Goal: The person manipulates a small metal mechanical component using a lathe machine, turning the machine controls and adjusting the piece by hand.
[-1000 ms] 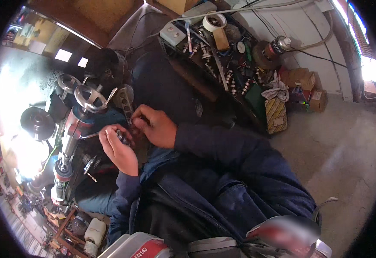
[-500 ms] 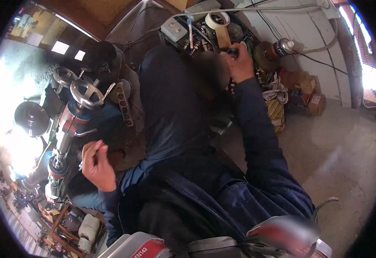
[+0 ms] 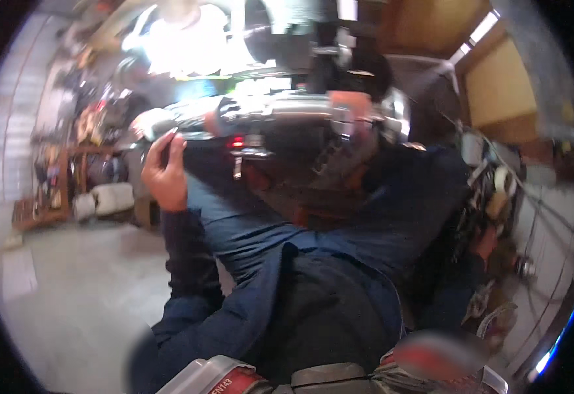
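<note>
Person's turned left; left hand point(image 3: 165, 176) now nearer the machine's point(image 3: 300, 108) end, right hand point(image 3: 486, 243) still among parts point(image 3: 481, 180). Can't tell either grip.

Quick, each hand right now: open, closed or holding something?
Left hand: raised, partly curled; whether it holds anything cannot be told.
Right hand: blurred; open, closed or holding cannot be told.

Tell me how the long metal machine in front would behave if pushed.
The machine would likely feel stiff and heavy: its metal body is long and thick. Its shiny barrel may be slippery. The round wheel at its right end might turn.
</note>
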The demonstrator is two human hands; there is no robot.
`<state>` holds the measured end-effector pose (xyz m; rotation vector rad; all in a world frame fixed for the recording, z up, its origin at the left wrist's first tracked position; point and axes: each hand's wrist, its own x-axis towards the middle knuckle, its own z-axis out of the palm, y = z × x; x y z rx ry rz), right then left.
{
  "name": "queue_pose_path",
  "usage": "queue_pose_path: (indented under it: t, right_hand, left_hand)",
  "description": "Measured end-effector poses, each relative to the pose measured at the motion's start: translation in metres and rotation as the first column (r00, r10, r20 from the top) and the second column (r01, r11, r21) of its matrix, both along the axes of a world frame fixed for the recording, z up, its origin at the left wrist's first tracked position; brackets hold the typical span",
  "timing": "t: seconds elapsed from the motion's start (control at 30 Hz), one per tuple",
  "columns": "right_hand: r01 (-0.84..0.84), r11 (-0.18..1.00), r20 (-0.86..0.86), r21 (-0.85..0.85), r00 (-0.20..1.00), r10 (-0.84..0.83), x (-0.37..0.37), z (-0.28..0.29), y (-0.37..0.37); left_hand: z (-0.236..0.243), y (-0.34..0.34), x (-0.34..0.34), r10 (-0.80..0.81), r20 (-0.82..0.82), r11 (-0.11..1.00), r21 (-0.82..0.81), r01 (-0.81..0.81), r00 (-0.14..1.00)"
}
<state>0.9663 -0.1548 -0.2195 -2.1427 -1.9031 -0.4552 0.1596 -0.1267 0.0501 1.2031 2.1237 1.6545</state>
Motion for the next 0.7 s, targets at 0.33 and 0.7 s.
queue_pose_path:
  t: [0.33, 0.7]
  right_hand:
    - [-0.075, 0.997, -0.275, -0.019, 0.959, 0.067, -0.269, 0.219, 0.102]
    - [-0.385, 0.923, -0.537, 0.021, 0.774, 0.335, -0.439, 0.253, 0.178]
  left_hand:
    - [0.014, 0.016, -0.100, -0.193, -0.536, 0.969, -0.238, 0.072, 0.822]
    - [-0.010, 0.048, -0.170, -0.534, -0.119, 0.800, -0.390, 0.455, 0.837]
